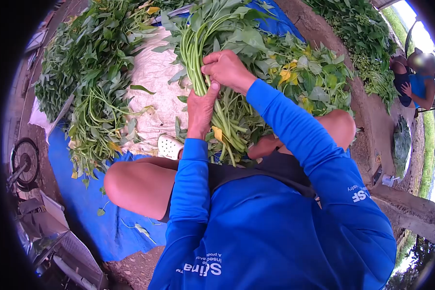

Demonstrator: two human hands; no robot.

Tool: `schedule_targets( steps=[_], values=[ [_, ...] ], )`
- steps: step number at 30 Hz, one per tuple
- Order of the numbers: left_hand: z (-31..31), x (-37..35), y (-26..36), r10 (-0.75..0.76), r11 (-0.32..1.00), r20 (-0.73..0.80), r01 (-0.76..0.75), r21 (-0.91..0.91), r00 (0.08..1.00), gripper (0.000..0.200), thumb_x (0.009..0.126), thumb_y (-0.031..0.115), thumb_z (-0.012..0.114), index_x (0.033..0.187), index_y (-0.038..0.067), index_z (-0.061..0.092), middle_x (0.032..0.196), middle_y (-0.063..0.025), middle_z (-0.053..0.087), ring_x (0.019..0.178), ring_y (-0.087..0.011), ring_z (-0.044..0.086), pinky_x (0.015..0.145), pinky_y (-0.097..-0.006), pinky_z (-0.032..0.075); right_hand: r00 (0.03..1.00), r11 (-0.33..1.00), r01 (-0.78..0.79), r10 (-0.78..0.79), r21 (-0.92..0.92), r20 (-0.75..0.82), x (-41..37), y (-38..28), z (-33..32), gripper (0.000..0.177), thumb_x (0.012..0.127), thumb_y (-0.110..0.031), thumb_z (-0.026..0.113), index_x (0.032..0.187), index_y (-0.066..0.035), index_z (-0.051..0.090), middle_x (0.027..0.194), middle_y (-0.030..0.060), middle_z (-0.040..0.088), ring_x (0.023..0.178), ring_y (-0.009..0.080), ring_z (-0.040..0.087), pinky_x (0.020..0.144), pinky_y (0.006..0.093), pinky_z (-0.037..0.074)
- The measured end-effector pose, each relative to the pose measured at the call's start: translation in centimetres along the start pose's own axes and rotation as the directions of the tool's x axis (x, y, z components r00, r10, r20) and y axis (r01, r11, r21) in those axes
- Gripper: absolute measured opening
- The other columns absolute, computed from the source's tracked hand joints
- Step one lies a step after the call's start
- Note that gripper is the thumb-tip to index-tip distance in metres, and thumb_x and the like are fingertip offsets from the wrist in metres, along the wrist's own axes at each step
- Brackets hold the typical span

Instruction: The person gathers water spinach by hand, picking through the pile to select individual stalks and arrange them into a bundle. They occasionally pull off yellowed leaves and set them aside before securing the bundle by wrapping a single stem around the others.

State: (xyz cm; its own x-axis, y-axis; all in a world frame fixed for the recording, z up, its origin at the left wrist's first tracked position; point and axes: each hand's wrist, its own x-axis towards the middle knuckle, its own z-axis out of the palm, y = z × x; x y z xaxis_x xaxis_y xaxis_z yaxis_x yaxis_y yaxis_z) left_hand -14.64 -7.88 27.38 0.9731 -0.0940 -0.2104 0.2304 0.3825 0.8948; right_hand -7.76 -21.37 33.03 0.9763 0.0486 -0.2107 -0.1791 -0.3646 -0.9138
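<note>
A bunch of long-stemmed leafy greens (193, 55) is held up in front of me, its leaves away from me and its cut stem ends (229, 137) toward my lap. My left hand (201, 108) is wrapped around the lower stems, thumb on top. Just above it, my right hand (225, 69) has its fingers closed at the side of the same stems. Part of the right fingertips is hidden among the stems. A yellow leaf (218, 133) hangs near the stem ends.
A big heap of greens (89, 63) lies at left and more greens with yellow leaves (304, 77) at right. Beneath are a pale sack (152, 72) and a blue tarp (101, 217). A bicycle wheel (25, 163) stands at left; another person (420, 79) sits at far right.
</note>
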Motion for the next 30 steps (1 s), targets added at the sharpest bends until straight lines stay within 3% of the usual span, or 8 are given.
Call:
schedule_targets(
  steps=[4,6,8,10,13,16,20,30],
  values=[
    [-0.3,-0.4,1.4,-0.184,0.977,0.037,0.187,-0.101,0.982,0.026,0.092,0.016,0.079,0.112,0.004,0.067,0.084,-0.0007,0.065,0.066,-0.0116,0.062,0.057,-0.0265,0.051,0.976,0.98,0.187,-0.194,-0.071,-0.099,-1.0,0.4,-0.6,0.033,0.095,-0.014,0.075,0.122,0.005,0.074,0.085,0.009,0.074,0.075,0.014,0.069,0.068,0.0304,0.056],
    [-1.0,-0.4,1.5,-0.193,0.974,-0.047,0.186,-0.126,0.98,0.028,0.091,0.01,0.077,0.115,0.0,0.068,0.09,-0.0041,0.07,0.071,-0.0136,0.066,0.062,-0.0286,0.055,0.845,0.837,0.32,-0.464,-0.443,-0.267,-5.2,-1.8,-2.5,0.029,0.094,-0.021,0.075,0.113,0.001,0.076,0.089,0.0103,0.075,0.079,0.0175,0.071,0.074,0.0341,0.057],
    [-1.3,-0.2,1.4,-0.182,0.975,-0.099,0.166,-0.144,0.978,0.031,0.089,0.007,0.077,0.118,-0.002,0.069,0.099,-0.0071,0.074,0.081,-0.0158,0.07,0.073,-0.0315,0.059,0.998,0.954,-0.018,-0.002,-0.298,-0.065,-11.4,-5.0,-3.2,0.031,0.088,-0.026,0.074,0.106,-0.001,0.074,0.088,0.0185,0.074,0.086,0.0338,0.073,0.084,0.0448,0.057],
    [-1.6,0.4,0.7,-0.114,0.986,-0.119,0.098,-0.131,0.986,0.03,0.09,0.009,0.076,0.117,-0.002,0.068,0.098,-0.0075,0.073,0.078,-0.0176,0.07,0.071,-0.0314,0.06,0.987,0.816,0.142,-0.077,-0.56,0.139,-15.3,-1.1,-1.2,0.031,0.09,-0.025,0.072,0.11,-0.001,0.073,0.086,0.018,0.073,0.083,0.036,0.071,0.081,0.0455,0.057],
    [-1.8,0.5,0.7,-0.117,0.989,-0.12,0.105,-0.105,0.986,0.03,0.093,0.013,0.076,0.117,-0.002,0.066,0.089,-0.0059,0.069,0.07,-0.017,0.068,0.064,-0.0303,0.058,0.938,0.767,0.308,-0.343,-0.563,0.047,-17.0,3.6,0.7,0.029,0.093,-0.024,0.07,0.11,-0.001,0.074,0.086,0.019,0.074,0.083,0.0365,0.073,0.08,0.0453,0.057],
    [-4.4,0.6,0.8,-0.212,0.977,-0.095,0.212,-0.016,0.973,0.027,0.093,0.015,0.076,0.112,-0.001,0.067,0.086,-0.0058,0.069,0.067,-0.0157,0.066,0.06,-0.0281,0.056,1.0,0.965,-0.009,0.014,-0.262,0.016,-16.8,3.1,-1.0,0.028,0.097,-0.022,0.071,0.11,0.003,0.072,0.079,0.0122,0.07,0.068,0.0217,0.065,0.07,0.0357,0.054],
    [-4.2,0.8,0.5,-0.224,0.972,-0.089,0.216,-0.096,0.97,0.019,0.095,0.017,0.074,0.099,0.0,0.068,0.077,-0.0046,0.065,0.063,-0.0148,0.063,0.056,-0.0281,0.053,1.0,0.99,0.005,-0.008,-0.141,-0.019,-16.6,4.8,-1.7,0.026,0.094,-0.02,0.069,0.106,0.002,0.075,0.082,0.0133,0.072,0.071,0.0193,0.067,0.069,0.0357,0.053],
    [-2.7,-0.9,-0.5,-0.145,0.988,-0.173,0.132,-0.084,0.974,0.018,0.089,0.007,0.073,0.103,0.0,0.064,0.076,-0.0043,0.063,0.063,-0.0141,0.06,0.059,-0.0287,0.05,0.76,0.803,0.073,0.34,-0.592,0.554,-11.8,0.1,-2.0,0.032,0.082,-0.031,0.063,0.078,-0.002,0.072,0.069,0.0135,0.067,0.065,0.0292,0.064,0.064,0.0455,0.052]
  ],
)
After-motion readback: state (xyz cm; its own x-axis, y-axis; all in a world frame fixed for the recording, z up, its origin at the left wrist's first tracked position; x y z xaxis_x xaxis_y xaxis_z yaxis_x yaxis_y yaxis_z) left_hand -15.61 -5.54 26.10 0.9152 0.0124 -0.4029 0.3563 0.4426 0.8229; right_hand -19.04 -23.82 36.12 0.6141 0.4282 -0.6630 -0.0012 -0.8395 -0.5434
